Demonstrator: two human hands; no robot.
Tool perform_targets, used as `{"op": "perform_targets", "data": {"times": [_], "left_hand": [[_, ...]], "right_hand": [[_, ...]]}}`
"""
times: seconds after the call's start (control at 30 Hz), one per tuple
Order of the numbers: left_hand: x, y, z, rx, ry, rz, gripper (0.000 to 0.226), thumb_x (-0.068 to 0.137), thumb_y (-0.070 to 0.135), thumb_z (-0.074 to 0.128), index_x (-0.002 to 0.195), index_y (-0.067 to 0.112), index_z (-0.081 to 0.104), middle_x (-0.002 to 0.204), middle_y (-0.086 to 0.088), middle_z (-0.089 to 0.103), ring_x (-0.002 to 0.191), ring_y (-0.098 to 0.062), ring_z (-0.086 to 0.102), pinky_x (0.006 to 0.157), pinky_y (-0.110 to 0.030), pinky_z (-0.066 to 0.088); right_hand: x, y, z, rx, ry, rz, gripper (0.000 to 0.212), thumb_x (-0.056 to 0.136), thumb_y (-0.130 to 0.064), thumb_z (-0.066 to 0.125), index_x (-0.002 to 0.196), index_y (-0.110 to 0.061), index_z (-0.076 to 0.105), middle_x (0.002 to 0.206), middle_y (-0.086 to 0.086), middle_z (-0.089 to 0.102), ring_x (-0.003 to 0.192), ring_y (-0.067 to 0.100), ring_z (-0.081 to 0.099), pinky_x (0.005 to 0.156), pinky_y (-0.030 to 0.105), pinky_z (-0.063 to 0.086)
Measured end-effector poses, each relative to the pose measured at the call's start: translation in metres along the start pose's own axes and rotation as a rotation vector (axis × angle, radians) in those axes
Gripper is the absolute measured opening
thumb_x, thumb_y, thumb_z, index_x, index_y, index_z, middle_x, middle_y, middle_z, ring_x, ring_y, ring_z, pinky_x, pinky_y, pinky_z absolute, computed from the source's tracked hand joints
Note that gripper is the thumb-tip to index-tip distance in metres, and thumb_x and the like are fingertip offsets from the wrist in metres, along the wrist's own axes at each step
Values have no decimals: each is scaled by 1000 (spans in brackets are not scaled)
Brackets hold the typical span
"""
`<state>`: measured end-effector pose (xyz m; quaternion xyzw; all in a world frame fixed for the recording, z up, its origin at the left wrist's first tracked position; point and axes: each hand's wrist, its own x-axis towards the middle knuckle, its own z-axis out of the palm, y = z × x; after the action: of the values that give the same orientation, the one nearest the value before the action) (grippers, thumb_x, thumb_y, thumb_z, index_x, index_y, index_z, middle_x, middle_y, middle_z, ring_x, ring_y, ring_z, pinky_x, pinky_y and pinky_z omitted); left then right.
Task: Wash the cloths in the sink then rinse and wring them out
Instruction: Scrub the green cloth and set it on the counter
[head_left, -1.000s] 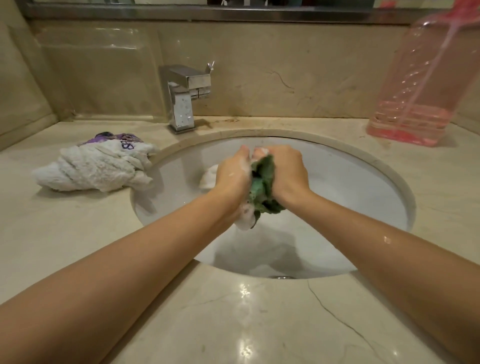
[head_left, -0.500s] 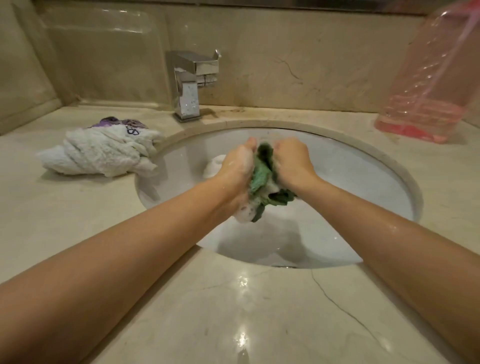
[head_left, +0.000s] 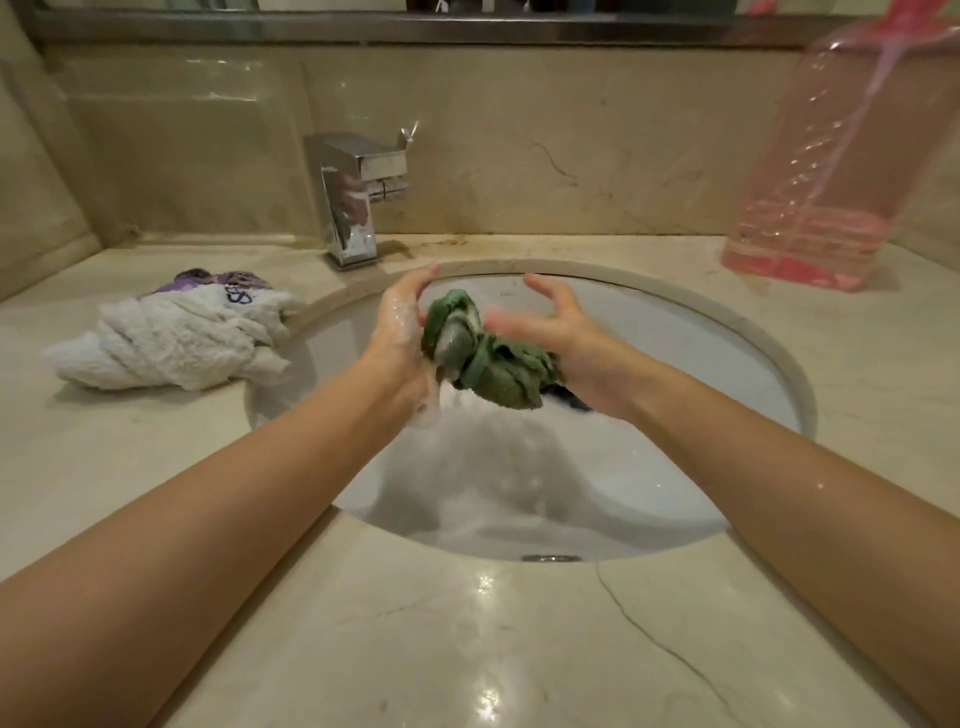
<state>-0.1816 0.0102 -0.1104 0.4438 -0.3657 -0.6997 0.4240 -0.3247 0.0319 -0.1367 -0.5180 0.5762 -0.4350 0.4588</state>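
Observation:
A crumpled green cloth (head_left: 488, 358), wet and soapy, hangs above the white sink (head_left: 727, 364). It is pressed between the heels of my two palms. My left hand (head_left: 400, 338) is covered in foam and touches the cloth's left side, fingers stretched upward. My right hand (head_left: 561, 338) touches the cloth's right side with fingers spread and lifted off the fabric. A little suds sits low in the basin. The chrome faucet (head_left: 353, 197) stands behind the sink; no water runs from it.
A twisted white towel (head_left: 176, 338) lies on the marble counter (head_left: 467, 649) left of the sink, with a purple cloth (head_left: 208, 278) behind it. A pink translucent bottle (head_left: 831, 171) stands at the back right. A marble wall closes off the back.
Both hands were clenched tight around the green cloth, rubbing it. Now the fingers have opened and spread, and the cloth shows loosely between the palms.

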Motion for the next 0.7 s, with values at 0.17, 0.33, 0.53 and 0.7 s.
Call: {"op": "perform_targets", "data": {"times": [0.17,0.33,0.53,0.7], "left_hand": [[6,-8,-2,251,-28,55,19,87,25,65,90,7,58,95,-15,66,84,-25,64,67,-30,56],[12,-7,-3,520,28,132,8,90,12,62,96,7,58,80,-7,59,56,-13,60,37,-16,44],[15,-16,-5,511,18,94,12,94,18,46,85,11,52,79,-7,56,70,-18,49,54,-24,36],[15,-12,-4,496,15,113,24,100,32,40,88,15,51,71,-3,53,57,-14,48,49,-21,32]], "right_hand": [[5,14,9,-557,-85,-83,47,82,-12,70,122,-15,45,101,6,62,83,15,65,67,29,54],[4,2,-7,99,156,93,19,88,-4,41,101,-8,53,77,12,58,58,18,56,53,26,42],[3,5,-13,346,192,215,30,79,-30,42,95,-10,58,107,16,63,108,35,61,96,51,49],[2,2,-5,224,216,93,42,82,-47,63,105,-12,61,102,12,70,98,31,68,84,43,57]]}}
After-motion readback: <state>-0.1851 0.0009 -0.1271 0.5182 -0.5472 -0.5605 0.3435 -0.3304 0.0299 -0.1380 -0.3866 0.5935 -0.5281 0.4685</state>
